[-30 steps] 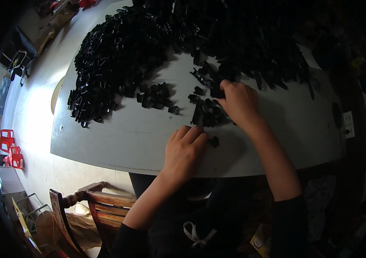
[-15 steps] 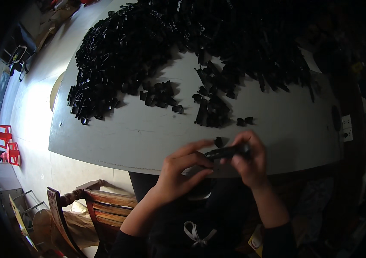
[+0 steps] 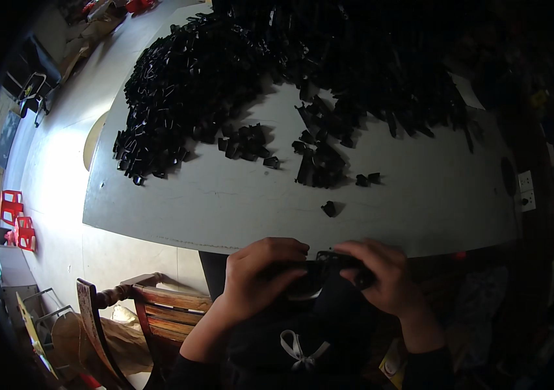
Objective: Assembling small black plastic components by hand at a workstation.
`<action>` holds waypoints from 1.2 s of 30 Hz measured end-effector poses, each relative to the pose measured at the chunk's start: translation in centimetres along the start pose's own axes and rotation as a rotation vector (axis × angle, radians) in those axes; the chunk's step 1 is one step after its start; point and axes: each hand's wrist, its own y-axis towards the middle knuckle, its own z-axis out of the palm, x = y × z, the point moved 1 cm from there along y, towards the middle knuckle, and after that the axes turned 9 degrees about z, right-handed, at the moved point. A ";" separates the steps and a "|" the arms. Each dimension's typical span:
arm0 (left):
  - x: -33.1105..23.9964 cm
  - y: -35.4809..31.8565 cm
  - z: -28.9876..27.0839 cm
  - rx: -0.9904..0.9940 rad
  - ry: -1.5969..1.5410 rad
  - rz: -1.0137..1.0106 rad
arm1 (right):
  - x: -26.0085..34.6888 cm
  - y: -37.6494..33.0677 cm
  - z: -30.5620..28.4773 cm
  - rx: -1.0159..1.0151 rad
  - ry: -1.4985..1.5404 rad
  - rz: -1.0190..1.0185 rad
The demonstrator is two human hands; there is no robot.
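Observation:
At the table's near edge, my right hand (image 3: pixel 384 273) grips a dark elongated black part (image 3: pixel 337 258), its thumb and fingers wrapped round it. My left hand (image 3: pixel 257 273) is just left of that part, its fingers curled toward the thumb; whatever lies between them is too dark to make out. Beyond both hands a single small black piece (image 3: pixel 329 208) lies alone on the grey table (image 3: pixel 225 201). A little farther, two more small black pieces (image 3: pixel 368 179) sit close together.
A large heap of small black pieces (image 3: pixel 166 104) covers the far left of the table, with longer black strips (image 3: pixel 413 110) at the far right. Smaller clusters (image 3: pixel 319 162) lie between. A wooden chair (image 3: pixel 170 312) stands at left, red stools (image 3: pixel 23 233) farther off.
Both hands have drawn down toward me, bringing the black part to the table's near edge. My left fingers, stretched out before, are now curled. The view has shifted slightly.

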 end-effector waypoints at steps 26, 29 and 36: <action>-1.1 -0.8 4.2 -0.096 -0.438 -0.105 | -1.5 -3.7 4.8 0.174 -0.098 -0.279; 2.0 -0.3 3.4 -0.140 -0.064 -0.170 | -2.9 1.1 1.5 -0.053 -0.139 -0.083; 3.2 4.1 7.9 0.102 0.764 -0.074 | -8.8 12.2 -3.5 -0.180 -0.394 -0.200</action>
